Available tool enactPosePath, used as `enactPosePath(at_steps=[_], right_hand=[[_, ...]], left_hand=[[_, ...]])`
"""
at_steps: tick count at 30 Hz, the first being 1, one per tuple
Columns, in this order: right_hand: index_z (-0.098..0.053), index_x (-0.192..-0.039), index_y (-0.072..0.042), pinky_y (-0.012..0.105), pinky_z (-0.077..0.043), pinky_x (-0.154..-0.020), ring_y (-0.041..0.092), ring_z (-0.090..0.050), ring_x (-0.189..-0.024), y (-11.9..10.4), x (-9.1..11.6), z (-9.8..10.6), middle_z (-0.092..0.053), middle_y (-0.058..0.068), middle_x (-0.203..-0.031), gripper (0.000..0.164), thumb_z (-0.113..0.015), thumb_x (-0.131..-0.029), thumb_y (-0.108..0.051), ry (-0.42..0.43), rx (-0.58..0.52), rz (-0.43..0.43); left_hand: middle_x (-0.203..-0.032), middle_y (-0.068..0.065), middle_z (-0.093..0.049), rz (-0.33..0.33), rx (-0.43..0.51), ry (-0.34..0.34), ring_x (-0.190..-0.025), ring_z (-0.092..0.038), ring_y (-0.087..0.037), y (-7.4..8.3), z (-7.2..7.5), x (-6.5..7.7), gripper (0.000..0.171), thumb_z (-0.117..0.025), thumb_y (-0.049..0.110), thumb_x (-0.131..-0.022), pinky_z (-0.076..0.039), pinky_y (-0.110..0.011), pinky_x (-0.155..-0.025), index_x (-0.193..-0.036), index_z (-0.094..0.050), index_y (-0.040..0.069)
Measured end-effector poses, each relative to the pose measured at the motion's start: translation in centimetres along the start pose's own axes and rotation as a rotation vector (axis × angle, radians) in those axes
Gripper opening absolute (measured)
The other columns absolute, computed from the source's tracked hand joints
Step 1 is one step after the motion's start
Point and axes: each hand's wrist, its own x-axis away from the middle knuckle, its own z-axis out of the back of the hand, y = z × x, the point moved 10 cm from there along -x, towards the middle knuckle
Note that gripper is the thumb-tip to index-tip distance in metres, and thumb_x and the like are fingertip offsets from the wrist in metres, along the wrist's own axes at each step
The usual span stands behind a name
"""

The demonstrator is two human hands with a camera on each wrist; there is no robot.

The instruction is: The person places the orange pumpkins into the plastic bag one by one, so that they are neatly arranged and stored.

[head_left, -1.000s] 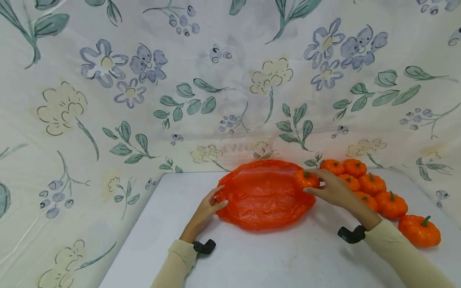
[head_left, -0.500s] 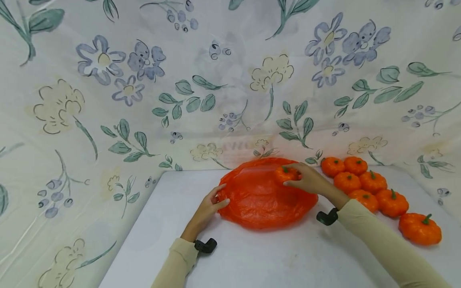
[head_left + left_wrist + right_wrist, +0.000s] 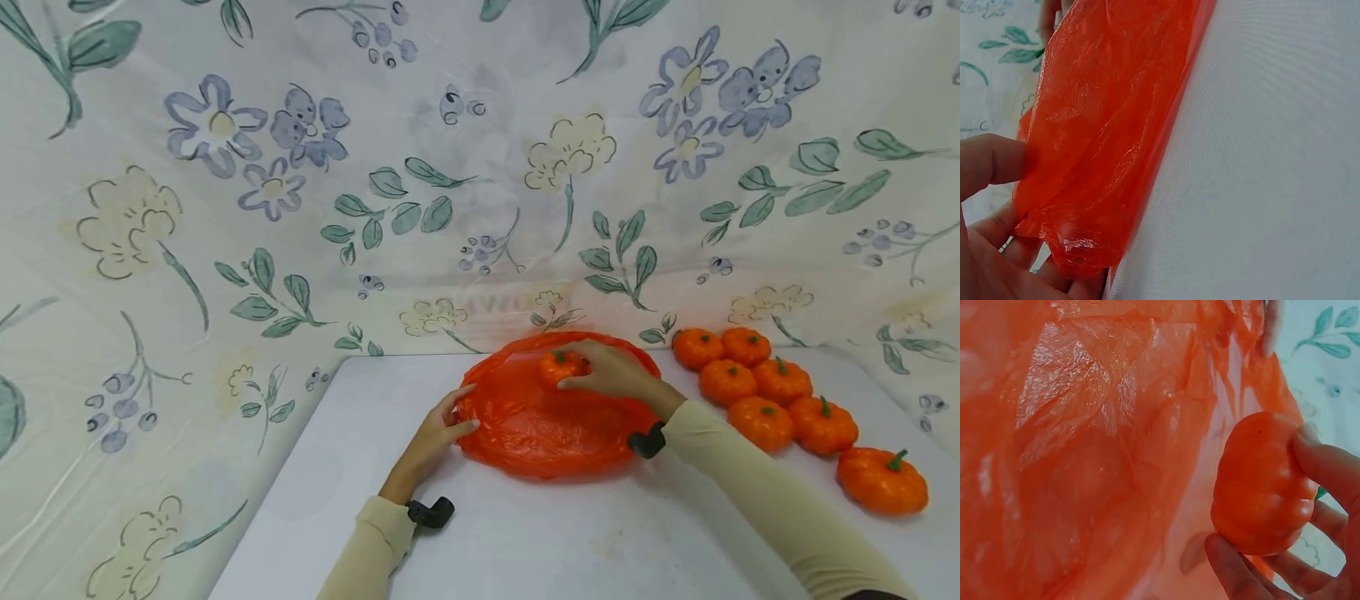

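An orange-red plastic bag (image 3: 543, 437) lies spread on the white table, its mouth opened wide and its film wrinkled. At the bag's left edge my left hand (image 3: 433, 435) holds the rim; in the left wrist view the thumb (image 3: 997, 161) is on one side of the film and the fingers on the other. My right hand (image 3: 615, 372) grips a small orange pumpkin (image 3: 559, 368) with a green stem, over the bag's opening. Seen from the right wrist, thumb and fingers clasp the ribbed pumpkin (image 3: 1263, 487) at its sides, with the bag's film behind it.
Several more orange pumpkins (image 3: 761, 423) stand grouped on the right of the table, a larger one (image 3: 882, 482) nearest the front. A floral sheet (image 3: 420, 125) hangs behind the white table (image 3: 540, 542).
My right hand has carried the pumpkin leftward from the bag's right edge to over the middle of its opening. The left hand has stayed at the bag's left rim.
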Motion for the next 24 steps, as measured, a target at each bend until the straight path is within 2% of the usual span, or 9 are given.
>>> enactPosePath(at_steps=[5,10,16,24], right_hand=[[-0.054,-0.142,-0.017,0.051,-0.047,-0.107,0.029,-0.051,-0.128,-0.2,-1.0,-1.3,-0.054,0.009,-0.144,0.065,-0.078,-0.086,-0.040,-0.033,-0.004,-0.001],[-0.056,-0.142,-0.019,0.050,-0.046,-0.108,0.028,-0.051,-0.128,-1.1,-2.0,-2.5,-0.056,0.006,-0.142,0.062,-0.077,-0.086,-0.038,-0.053,-0.002,0.046],[-0.053,-0.144,-0.032,0.047,-0.047,-0.108,0.024,-0.050,-0.131,-1.8,-3.1,-4.1,-0.055,-0.002,-0.144,0.061,-0.077,-0.088,-0.031,-0.091,-0.019,0.066],[-0.048,-0.148,-0.017,0.046,-0.047,-0.108,0.026,-0.055,-0.125,-1.4,-4.3,-5.5,-0.057,0.006,-0.143,0.065,-0.073,-0.091,-0.035,-0.045,-0.015,-0.011]], left_hand=[[-0.154,-0.009,-0.043,-0.001,0.000,-0.010,-0.120,-0.052,-0.025,0.0,-0.1,-0.1,0.065,-0.064,0.012,-0.091,-0.053,-0.033,-0.098,-0.152,-0.042,0.020],[-0.157,-0.008,-0.040,0.002,-0.012,-0.006,-0.125,-0.051,-0.026,-0.1,0.0,0.0,0.066,-0.062,0.011,-0.090,-0.053,-0.035,-0.101,-0.152,-0.041,0.021],[-0.156,-0.010,-0.041,-0.028,0.015,-0.035,-0.124,-0.052,-0.027,0.0,-0.2,-0.1,0.065,-0.061,0.009,-0.092,-0.053,-0.033,-0.100,-0.152,-0.040,0.018],[-0.155,-0.010,-0.042,-0.031,0.009,-0.049,-0.122,-0.053,-0.026,-0.1,-0.1,0.0,0.065,-0.061,0.008,-0.091,-0.052,-0.032,-0.099,-0.152,-0.040,0.019]])
